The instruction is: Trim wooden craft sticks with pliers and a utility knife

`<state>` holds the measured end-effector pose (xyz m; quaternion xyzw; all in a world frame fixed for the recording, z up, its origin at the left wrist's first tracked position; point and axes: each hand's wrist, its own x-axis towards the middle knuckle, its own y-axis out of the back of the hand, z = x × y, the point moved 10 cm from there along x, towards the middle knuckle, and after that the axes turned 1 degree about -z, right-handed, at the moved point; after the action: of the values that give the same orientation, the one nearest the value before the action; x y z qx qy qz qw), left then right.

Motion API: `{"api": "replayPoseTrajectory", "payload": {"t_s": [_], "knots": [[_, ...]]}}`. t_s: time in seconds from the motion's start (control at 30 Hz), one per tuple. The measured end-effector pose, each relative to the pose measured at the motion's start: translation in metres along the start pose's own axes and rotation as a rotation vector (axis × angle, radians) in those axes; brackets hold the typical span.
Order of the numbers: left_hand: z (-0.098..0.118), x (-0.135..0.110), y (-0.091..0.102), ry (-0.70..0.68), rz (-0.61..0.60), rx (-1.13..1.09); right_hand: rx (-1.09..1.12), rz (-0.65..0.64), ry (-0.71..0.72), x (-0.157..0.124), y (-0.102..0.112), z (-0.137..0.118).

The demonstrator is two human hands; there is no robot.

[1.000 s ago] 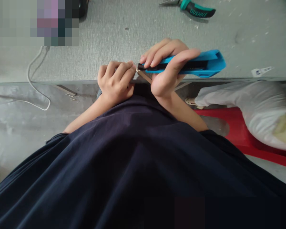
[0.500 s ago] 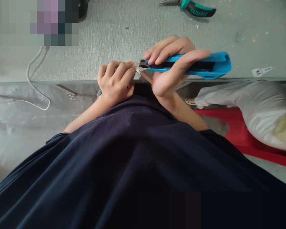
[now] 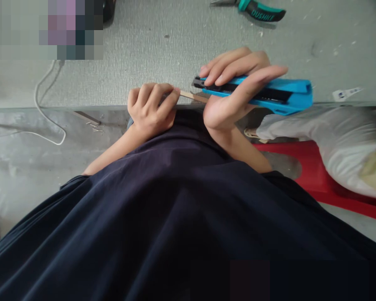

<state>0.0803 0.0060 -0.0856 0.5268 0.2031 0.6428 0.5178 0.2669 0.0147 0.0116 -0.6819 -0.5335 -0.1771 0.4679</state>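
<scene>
My right hand (image 3: 238, 83) is closed around a blue utility knife (image 3: 296, 94) with a black slider strip. Its dark tip points left, toward my other hand, just above the table edge. My left hand (image 3: 153, 104) is closed, its thumb and forefinger pinching one end of a thin, light wooden stick (image 3: 192, 96). The stick slants down to the right, and its far end disappears behind the base of my right thumb. A small gap shows between the knife tip and the stick.
Pliers (image 3: 260, 11) with green and black handles lie at the back of the grey table (image 3: 150, 54). A white cable (image 3: 37, 96) hangs over the front edge at left. A printed scrap (image 3: 346, 94) lies at right. Beside me are a red stool (image 3: 316, 167) and a person's light trouser leg (image 3: 341, 146).
My right hand and the utility knife have shifted right, away from my left hand, and the knife has tilted. More of the wooden stick shows, now lying flatter. My left hand has barely moved.
</scene>
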Motion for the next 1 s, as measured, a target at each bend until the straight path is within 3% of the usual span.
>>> {"api": "replayPoseTrajectory", "payload": {"t_s": [0.17,0.47,0.63,0.73,0.87,1.0], "knots": [[0.0,-0.003,0.001,-0.049,0.078,0.02,0.092,0.016,0.016,-0.003,-0.001,-0.003],[-0.01,-0.01,-0.001,-0.06,0.163,0.051,0.107,-0.031,-0.14,-0.005,-0.014,-0.007],[-0.021,-0.011,-0.02,-0.044,0.056,0.023,0.257,-0.055,-0.108,0.002,-0.026,0.006],[-0.018,-0.01,-0.014,-0.061,0.125,0.028,0.283,-0.085,-0.011,0.008,-0.024,0.015],[-0.009,-0.008,-0.003,-0.104,0.17,0.053,0.216,-0.223,-0.096,0.01,-0.028,0.044],[-0.008,-0.007,-0.001,-0.098,0.142,0.035,0.199,-0.219,-0.059,0.009,-0.029,0.042]]}}
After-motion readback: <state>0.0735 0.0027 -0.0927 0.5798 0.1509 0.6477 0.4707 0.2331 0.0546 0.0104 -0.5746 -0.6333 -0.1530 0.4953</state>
